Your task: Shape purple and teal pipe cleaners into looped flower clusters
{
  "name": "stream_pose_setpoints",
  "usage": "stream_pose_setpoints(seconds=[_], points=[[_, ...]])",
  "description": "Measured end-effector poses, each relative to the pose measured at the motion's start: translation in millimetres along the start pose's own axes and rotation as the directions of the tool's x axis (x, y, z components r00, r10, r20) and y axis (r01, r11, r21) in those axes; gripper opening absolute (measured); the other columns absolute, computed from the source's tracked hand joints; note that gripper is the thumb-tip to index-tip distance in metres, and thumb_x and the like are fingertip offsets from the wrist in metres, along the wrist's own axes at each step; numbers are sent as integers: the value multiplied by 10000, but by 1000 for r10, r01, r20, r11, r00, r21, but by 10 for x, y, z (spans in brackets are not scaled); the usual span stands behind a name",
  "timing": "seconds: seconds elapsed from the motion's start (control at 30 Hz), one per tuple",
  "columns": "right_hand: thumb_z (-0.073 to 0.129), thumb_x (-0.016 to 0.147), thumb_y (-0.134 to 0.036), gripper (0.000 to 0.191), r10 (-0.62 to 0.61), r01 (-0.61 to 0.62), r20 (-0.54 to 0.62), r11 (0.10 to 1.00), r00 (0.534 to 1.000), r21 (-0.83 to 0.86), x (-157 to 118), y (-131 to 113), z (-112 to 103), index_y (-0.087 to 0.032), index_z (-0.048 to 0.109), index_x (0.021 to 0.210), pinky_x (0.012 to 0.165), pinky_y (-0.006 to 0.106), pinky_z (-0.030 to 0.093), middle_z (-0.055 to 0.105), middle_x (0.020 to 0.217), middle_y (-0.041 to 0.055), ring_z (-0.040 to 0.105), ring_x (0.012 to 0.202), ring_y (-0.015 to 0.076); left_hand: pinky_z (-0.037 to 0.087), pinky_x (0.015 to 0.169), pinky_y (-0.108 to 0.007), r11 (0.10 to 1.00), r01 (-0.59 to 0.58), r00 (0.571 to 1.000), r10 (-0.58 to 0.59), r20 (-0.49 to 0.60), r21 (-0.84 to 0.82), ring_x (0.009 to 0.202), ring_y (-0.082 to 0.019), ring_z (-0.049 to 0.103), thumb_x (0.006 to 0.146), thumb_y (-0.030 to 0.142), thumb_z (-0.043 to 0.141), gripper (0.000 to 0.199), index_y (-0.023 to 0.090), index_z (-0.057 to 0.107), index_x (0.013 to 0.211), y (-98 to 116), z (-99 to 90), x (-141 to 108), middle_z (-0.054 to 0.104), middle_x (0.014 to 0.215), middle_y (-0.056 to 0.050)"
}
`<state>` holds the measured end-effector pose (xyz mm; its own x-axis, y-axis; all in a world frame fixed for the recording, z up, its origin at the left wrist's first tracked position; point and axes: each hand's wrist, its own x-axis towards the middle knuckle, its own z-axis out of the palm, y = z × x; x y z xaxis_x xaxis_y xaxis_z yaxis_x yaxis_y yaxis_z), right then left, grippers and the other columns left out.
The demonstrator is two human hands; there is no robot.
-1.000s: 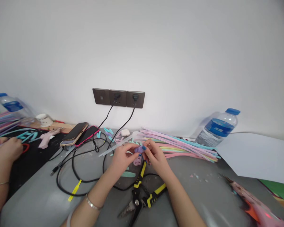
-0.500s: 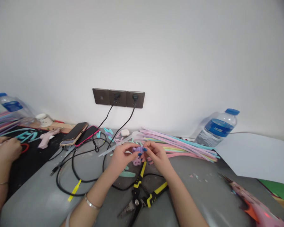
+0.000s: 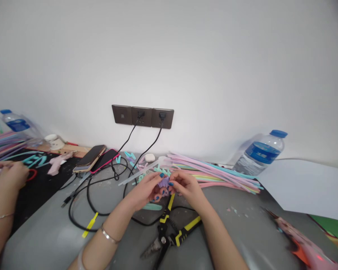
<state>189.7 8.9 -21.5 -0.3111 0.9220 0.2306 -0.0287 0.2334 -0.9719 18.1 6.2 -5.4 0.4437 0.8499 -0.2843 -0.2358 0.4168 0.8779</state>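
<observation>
Between my two hands is a small piece of purple pipe cleaner (image 3: 163,182), bent into tight folds. My left hand (image 3: 146,191) pinches it from the left, thumb on top and fingers curled underneath. From the right, my right hand (image 3: 184,183) grips its edge between thumb and fingertips. Just below my hands lie black-and-yellow wire pliers (image 3: 163,238), their handles spread. A flat green pipe cleaner piece (image 3: 153,207) rests by my left wrist. Behind my hands are short mint-green bent pieces (image 3: 162,171), partly hidden.
A bundle of pastel pipe cleaners (image 3: 214,170) lies behind my right hand. A water bottle (image 3: 260,152) leans near the wall. A pink glue gun (image 3: 304,240) lies at right, black cables (image 3: 87,197) and phones (image 3: 90,159) at left. A co-worker's hands (image 3: 11,176) are at far left.
My left hand has turned so its thumb lies over the purple piece and its fingers curl below. My right hand stays pinched at the piece. The view has shifted slightly.
</observation>
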Motion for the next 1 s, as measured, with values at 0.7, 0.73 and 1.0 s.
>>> stream_pose_setpoints(seconds=[0.7,0.73,1.0], points=[[674,818,-398,218,35,-36,21,998,999,46,-13,-79,-18,-194,597,814,573,255,524,601,722,0,631,610,139,349,497,-185,836,-399,916,383,120,377,545,-73,408,858,360,575,199,171,522,891,7,1,-3,455,693,48],[676,816,-401,222,32,-33,22,998,999,53,-14,-76,-16,-193,597,815,585,259,526,598,731,1,628,612,137,366,513,-189,828,-409,911,391,127,385,564,-81,424,866,345,561,184,171,525,914,2,-1,-1,465,710,41],[675,821,-410,232,9,-12,37,997,999,78,-17,-73,-3,-194,590,807,623,266,520,575,741,-1,605,633,136,448,632,-215,680,-501,853,494,170,536,723,-125,511,872,220,504,80,177,525,937,-48,-22,-18,506,827,1]])
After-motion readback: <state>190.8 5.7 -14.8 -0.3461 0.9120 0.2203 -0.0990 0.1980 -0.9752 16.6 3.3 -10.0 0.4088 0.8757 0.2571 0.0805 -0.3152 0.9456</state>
